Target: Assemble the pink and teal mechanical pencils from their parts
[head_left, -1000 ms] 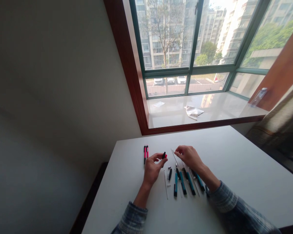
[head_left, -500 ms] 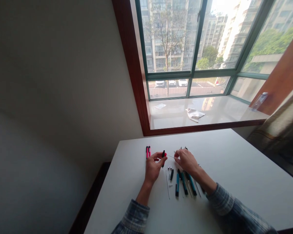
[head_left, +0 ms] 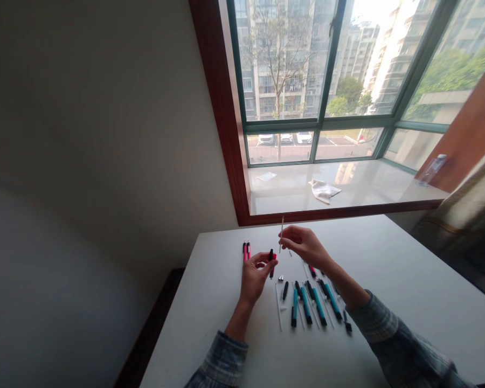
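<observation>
My left hand (head_left: 253, 281) pinches a black pen part (head_left: 271, 255) with a red piece (head_left: 274, 257) beside it, between thumb and fingers. To its upper right, my right hand (head_left: 305, 245) grips a thin white pen refill (head_left: 282, 225) near its lower half. The refill stands nearly upright, apart from the parts in my left hand. On the table below lie a small metal tip (head_left: 281, 278), a black grip (head_left: 285, 291) and another white refill (head_left: 278, 308).
Several teal-and-black pen barrels (head_left: 306, 305) lie in a row with refills between them on the white table (head_left: 210, 323). Two red pens (head_left: 246, 251) lie at the back left. A cloth (head_left: 324, 191) and a plastic bottle (head_left: 432, 170) are on the windowsill.
My right hand has risen, swinging the refill from a slanted position beside the left hand's parts to upright. More pen parts on the right have come into view. The left hand has stayed put.
</observation>
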`<move>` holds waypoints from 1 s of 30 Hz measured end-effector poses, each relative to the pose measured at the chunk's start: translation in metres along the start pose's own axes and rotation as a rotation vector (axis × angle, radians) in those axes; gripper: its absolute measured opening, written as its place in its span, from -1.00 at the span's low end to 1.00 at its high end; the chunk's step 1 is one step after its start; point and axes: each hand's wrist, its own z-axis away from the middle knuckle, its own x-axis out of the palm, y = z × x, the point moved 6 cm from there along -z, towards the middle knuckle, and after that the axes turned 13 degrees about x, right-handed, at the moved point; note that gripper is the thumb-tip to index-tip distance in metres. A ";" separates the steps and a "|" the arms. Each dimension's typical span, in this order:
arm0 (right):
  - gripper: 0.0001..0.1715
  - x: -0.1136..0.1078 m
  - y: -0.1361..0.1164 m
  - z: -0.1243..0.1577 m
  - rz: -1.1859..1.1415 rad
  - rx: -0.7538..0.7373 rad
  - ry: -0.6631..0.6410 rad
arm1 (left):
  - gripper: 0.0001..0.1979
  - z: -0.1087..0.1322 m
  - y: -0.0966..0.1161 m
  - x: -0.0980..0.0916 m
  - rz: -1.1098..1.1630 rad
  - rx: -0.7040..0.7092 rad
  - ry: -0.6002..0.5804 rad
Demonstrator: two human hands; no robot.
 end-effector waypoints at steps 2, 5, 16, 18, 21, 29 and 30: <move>-0.72 0.004 0.001 -0.002 0.012 -0.010 0.008 | -0.73 0.000 0.001 -0.001 0.009 0.007 0.004; -0.73 0.008 0.006 -0.003 0.073 -0.013 0.015 | -0.70 -0.001 0.002 -0.001 0.020 0.014 0.002; -0.74 -0.022 0.012 -0.008 0.739 0.000 0.187 | -0.69 -0.001 -0.004 -0.006 0.036 0.044 0.061; -0.78 -0.030 0.029 -0.013 0.983 0.107 0.234 | -0.69 -0.002 -0.005 -0.008 0.076 0.056 0.083; -0.83 -0.027 0.054 -0.019 1.147 0.207 0.206 | -0.70 -0.002 -0.006 -0.008 0.109 0.065 0.112; -0.84 -0.003 0.067 -0.021 1.151 0.180 0.157 | -0.66 -0.001 -0.007 -0.007 0.068 0.037 0.093; -0.84 -0.003 0.065 -0.019 1.143 0.170 0.156 | -0.65 -0.001 -0.007 -0.008 0.046 0.030 0.092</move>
